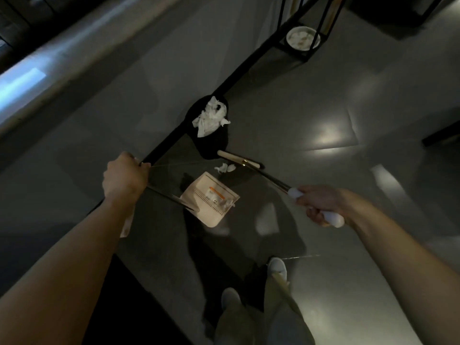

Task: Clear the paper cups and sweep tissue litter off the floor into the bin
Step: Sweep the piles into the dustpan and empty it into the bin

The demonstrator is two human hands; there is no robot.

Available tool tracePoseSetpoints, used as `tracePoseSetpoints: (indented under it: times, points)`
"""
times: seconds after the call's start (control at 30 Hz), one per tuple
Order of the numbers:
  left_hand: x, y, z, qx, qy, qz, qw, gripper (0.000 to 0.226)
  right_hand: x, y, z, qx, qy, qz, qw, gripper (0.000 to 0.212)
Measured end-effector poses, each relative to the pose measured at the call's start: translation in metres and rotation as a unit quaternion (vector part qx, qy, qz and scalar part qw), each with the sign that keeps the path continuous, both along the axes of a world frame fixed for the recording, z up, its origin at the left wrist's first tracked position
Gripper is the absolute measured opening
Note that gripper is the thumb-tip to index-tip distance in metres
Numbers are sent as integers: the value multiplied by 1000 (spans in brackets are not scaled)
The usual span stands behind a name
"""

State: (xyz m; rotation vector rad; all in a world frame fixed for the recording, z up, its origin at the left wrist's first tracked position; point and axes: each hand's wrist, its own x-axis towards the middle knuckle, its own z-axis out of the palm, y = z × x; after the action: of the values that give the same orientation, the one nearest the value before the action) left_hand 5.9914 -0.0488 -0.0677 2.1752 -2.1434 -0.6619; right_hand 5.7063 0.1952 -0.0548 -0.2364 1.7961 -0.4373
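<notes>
Your left hand [124,181] is closed in a fist around the top of a thin dark handle [171,197] that slants down to the cream dustpan [209,217]. The dustpan rests on the grey floor [323,108] just in front of your feet, and it carries a little litter [219,197]: white bits and something orange. Your right hand [319,204] is wrapped around the white grip [333,219] of the broom [268,178], with the fingers curled under it. The broom's dark shaft runs up and to the left to the pale broom head [239,161], which lies on the floor touching or just beside the foot of the black bin [214,145]. The bin stands against a long black rail [249,70] that crosses the floor on a slant, and crumpled white tissues [210,118] are heaped at its mouth, one piece hanging over the rim. Two small tissue scraps [225,168] lie on the floor between the broom head and the dustpan, close to both. Farther along the rail, toward the far edge of the floor, a round white container [302,37] with pale contents sits inside the black frame; what it holds is too blurred to tell. Your pale shoes [277,266] stand on the floor at the near edge.
</notes>
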Motion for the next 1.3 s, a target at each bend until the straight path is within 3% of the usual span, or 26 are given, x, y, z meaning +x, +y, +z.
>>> tracePoseSetpoints:
  times: [0.07, 0.13, 0.3, 0.47, 0.57, 0.7, 0.87, 1.03, 1.3]
  points:
    - [-2, -1, 2, 9, 10, 23, 1000, 25, 4, -2, 0, -1, -19, -9, 1000, 32]
    - [-4, 0, 6, 20, 19, 44, 999, 23, 3, -3, 0, 4, -5, 60, 998, 21]
    - [-6, 5, 10, 16, 35, 52, 998, 21, 14, 11, -3, 36, 1, 204, 978, 59]
    - [-6, 3, 13, 23, 49, 55, 997, 20, 32, 29, 7, 72, 43, 327, 941, 56]
    - [-7, 5, 15, 18, 47, 53, 997, 18, 20, 38, 16, 82, -39, 185, 978, 64]
    - [-4, 13, 18, 12, 41, 49, 998, 22, -10, 47, 51, 87, -119, 19, 989, 49]
    - [1, 27, 26, 30, 79, 115, 990, 48, -19, 62, 78, 67, -144, -64, 985, 45]
    - [3, 49, 37, 59, 107, 64, 990, 28, -19, 69, 79, 53, -165, -151, 973, 58]
    - [4, 68, 105, -8, 146, -26, 989, 19, -9, 58, 80, 22, -153, -176, 972, 49]
